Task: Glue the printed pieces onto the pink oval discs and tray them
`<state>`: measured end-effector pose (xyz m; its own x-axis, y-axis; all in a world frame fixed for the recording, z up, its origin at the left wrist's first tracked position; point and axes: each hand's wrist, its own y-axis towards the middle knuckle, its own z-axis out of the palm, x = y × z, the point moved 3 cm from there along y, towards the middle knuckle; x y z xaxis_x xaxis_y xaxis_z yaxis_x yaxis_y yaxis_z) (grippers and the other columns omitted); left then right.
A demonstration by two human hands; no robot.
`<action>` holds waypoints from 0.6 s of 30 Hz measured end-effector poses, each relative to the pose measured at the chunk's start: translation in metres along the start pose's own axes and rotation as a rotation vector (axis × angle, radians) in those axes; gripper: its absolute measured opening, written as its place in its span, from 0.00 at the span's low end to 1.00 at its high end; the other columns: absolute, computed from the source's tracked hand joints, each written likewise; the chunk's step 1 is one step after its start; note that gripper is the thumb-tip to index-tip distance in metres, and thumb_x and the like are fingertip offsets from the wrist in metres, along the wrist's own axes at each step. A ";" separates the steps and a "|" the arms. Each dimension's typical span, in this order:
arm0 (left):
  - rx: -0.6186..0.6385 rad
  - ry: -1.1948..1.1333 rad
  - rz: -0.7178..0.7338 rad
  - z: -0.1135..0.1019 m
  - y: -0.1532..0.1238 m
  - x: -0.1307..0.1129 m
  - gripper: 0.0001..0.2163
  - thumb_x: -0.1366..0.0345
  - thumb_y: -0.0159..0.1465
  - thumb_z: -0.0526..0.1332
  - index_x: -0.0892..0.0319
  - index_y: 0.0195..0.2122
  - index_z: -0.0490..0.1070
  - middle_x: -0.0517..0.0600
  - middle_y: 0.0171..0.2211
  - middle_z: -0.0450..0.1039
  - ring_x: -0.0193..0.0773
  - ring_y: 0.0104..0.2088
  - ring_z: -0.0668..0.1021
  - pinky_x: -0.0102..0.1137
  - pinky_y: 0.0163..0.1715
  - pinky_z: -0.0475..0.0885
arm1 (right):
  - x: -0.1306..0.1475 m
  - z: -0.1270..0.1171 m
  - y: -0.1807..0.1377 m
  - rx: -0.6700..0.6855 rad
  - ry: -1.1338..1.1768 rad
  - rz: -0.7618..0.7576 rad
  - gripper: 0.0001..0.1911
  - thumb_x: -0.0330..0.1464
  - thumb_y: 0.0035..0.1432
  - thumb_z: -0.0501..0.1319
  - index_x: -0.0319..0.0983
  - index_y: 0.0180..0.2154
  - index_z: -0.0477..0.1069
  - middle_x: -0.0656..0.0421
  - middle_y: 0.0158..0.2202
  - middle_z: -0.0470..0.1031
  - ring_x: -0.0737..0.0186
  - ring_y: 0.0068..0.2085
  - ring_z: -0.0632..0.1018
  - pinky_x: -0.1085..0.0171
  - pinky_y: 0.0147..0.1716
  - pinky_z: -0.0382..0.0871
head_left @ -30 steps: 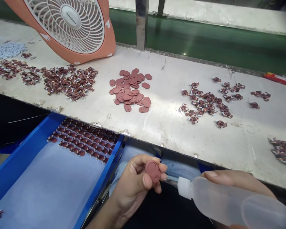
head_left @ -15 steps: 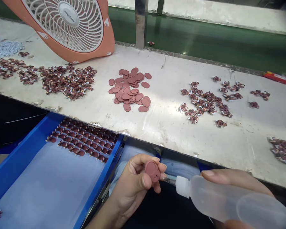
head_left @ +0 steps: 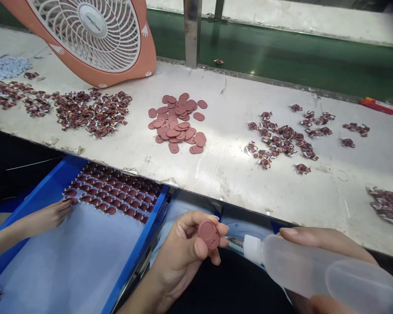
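My left hand (head_left: 183, 253) pinches a small reddish-brown oval disc (head_left: 209, 234) between thumb and fingertips, below the table's front edge. My right hand (head_left: 324, 250) grips a translucent squeeze bottle (head_left: 321, 272) with a white cap; its thin nozzle tip (head_left: 234, 240) points at the disc from the right, almost touching it. A pile of the same plain discs (head_left: 178, 124) lies on the worn white table (head_left: 222, 174) straight ahead.
Another person's hand (head_left: 47, 216) rests at the left of a blue tray (head_left: 29, 213) holding rows of finished pieces (head_left: 114, 196). Heaps of dark red pieces (head_left: 91, 111) lie left and scattered pieces (head_left: 281, 139) right. An orange fan (head_left: 91, 35) stands behind, beside a green conveyor (head_left: 281, 52).
Another person's hand has come into the blue tray from the left. My hands, the disc and the bottle have hardly moved.
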<state>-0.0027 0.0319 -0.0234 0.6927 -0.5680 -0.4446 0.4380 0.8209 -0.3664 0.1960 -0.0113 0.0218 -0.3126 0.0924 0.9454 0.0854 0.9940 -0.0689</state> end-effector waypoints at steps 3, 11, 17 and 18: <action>0.015 -0.005 -0.002 -0.001 0.000 0.001 0.15 0.59 0.45 0.76 0.55 0.34 0.80 0.46 0.32 0.82 0.30 0.27 0.80 0.19 0.22 0.73 | 0.005 0.009 0.003 -0.078 0.094 -0.068 0.19 0.53 0.54 0.62 0.61 0.47 0.73 0.58 0.31 0.77 0.55 0.20 0.74 0.58 0.17 0.65; 0.018 -0.003 0.005 -0.001 0.000 0.002 0.15 0.60 0.46 0.76 0.54 0.35 0.80 0.46 0.32 0.82 0.29 0.27 0.80 0.18 0.23 0.74 | -0.002 0.007 0.003 -0.032 0.079 -0.028 0.20 0.54 0.53 0.59 0.65 0.49 0.71 0.57 0.32 0.77 0.47 0.22 0.74 0.52 0.16 0.66; -0.013 0.006 -0.005 -0.001 0.000 0.000 0.15 0.59 0.46 0.76 0.54 0.34 0.80 0.45 0.32 0.82 0.30 0.27 0.80 0.19 0.22 0.73 | -0.017 0.001 -0.005 0.082 0.245 0.092 0.22 0.52 0.50 0.65 0.65 0.49 0.71 0.57 0.32 0.79 0.45 0.25 0.75 0.52 0.19 0.64; -0.018 0.008 -0.007 -0.002 0.000 0.001 0.15 0.59 0.46 0.76 0.54 0.34 0.80 0.46 0.31 0.82 0.30 0.28 0.81 0.19 0.22 0.73 | -0.024 0.001 -0.007 0.131 0.326 0.165 0.24 0.52 0.49 0.66 0.64 0.49 0.71 0.56 0.34 0.79 0.45 0.27 0.76 0.50 0.22 0.66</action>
<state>-0.0036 0.0315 -0.0252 0.6851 -0.5738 -0.4488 0.4319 0.8161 -0.3840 0.2017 -0.0202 -0.0004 0.0139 0.2488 0.9684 -0.0184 0.9684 -0.2486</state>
